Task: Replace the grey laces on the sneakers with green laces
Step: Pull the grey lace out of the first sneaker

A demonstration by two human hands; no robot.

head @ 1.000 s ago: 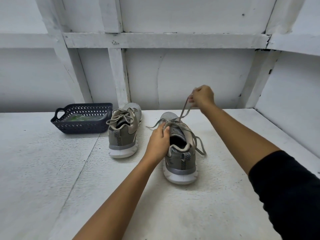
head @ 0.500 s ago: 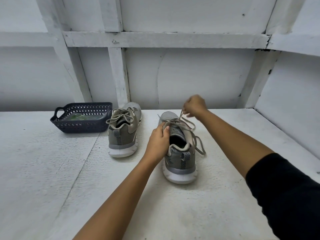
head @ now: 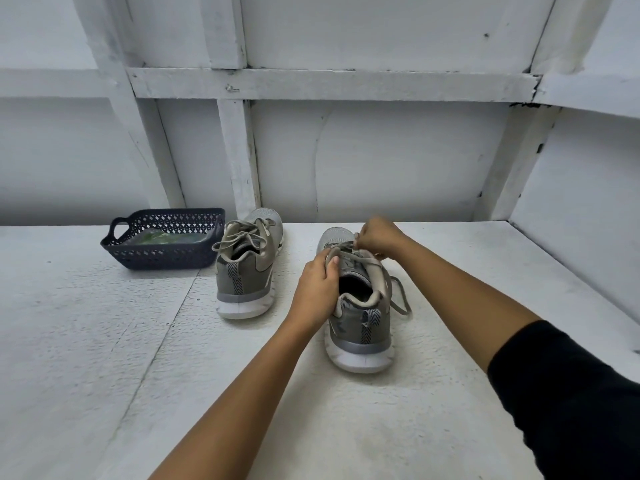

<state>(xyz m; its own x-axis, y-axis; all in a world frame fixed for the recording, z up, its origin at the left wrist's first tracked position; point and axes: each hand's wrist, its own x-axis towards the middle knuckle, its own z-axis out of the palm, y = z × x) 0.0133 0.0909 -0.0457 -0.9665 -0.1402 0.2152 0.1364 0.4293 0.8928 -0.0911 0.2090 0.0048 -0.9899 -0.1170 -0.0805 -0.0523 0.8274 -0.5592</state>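
Observation:
Two grey sneakers stand heel-toward-me on the white surface. The right sneaker (head: pixel 360 323) is between my hands. My left hand (head: pixel 317 289) grips its left collar and tongue edge, thumb on top. My right hand (head: pixel 375 237) pinches the grey lace (head: pixel 398 296) low over the eyelets near the toe; loose lace ends trail down the shoe's right side. The left sneaker (head: pixel 244 271) stands apart with its grey lace tied in a loose bow. Green laces (head: pixel 156 239) in clear wrapping lie inside a dark basket (head: pixel 159 258).
The dark plastic basket sits at the back left, touching distance from the left sneaker. White wooden wall framing (head: pixel 239 150) rises right behind the shoes, and a white side wall (head: pixel 581 220) closes the right. The white surface (head: pixel 86 358) spreads wide at front left.
My right hand, raised a second ago with the lace pulled up taut, has dropped down onto the shoe's eyelets. My left hand has stayed on the collar.

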